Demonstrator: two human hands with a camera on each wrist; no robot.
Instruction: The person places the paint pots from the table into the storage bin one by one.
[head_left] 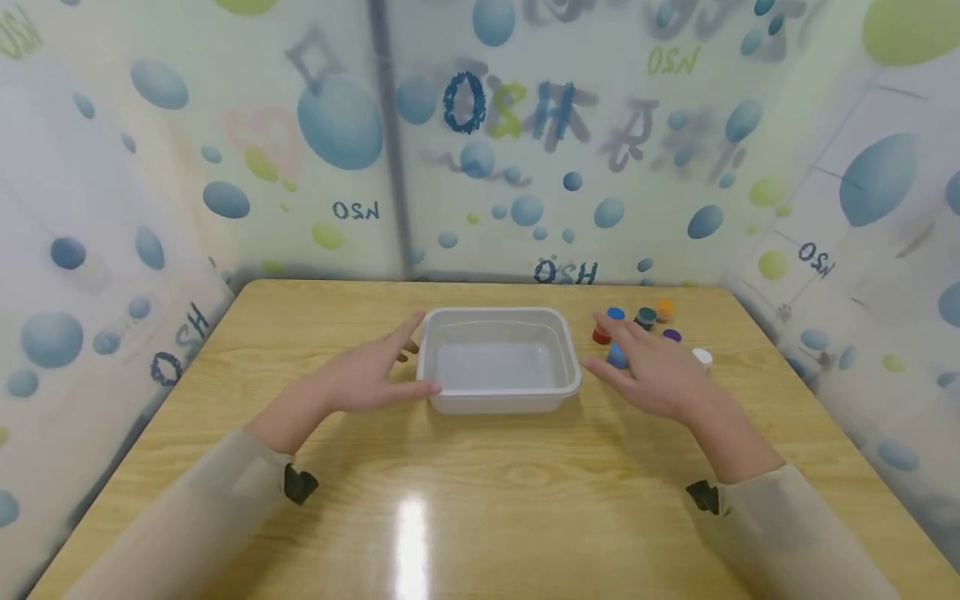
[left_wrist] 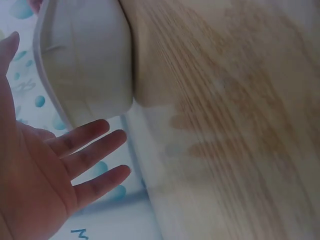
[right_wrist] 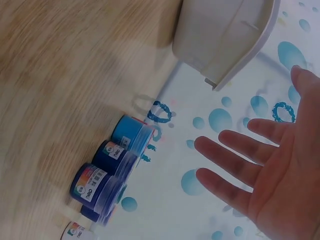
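An empty white plastic tub [head_left: 498,404] stands upright on the wooden table. To its left is my left hand [head_left: 363,375], fingers spread and holding nothing; its thumb tip overlaps the near left rim, and I cannot tell whether it touches. In the left wrist view the palm [left_wrist: 40,180] faces the tub's side wall [left_wrist: 95,60]. My right hand [head_left: 654,371] hovers just right of the tub, apart from it, fingers extended. It partly hides several small paint jars, among them a blue one [head_left: 617,357], a red one [head_left: 601,335] and a white-lidded one [head_left: 702,357].
Behind the right hand stand a dark green jar [head_left: 646,317], an orange jar [head_left: 664,309] and a purple-lidded jar [head_left: 672,335]. Patterned walls enclose the table [head_left: 495,492] at the back and both sides.
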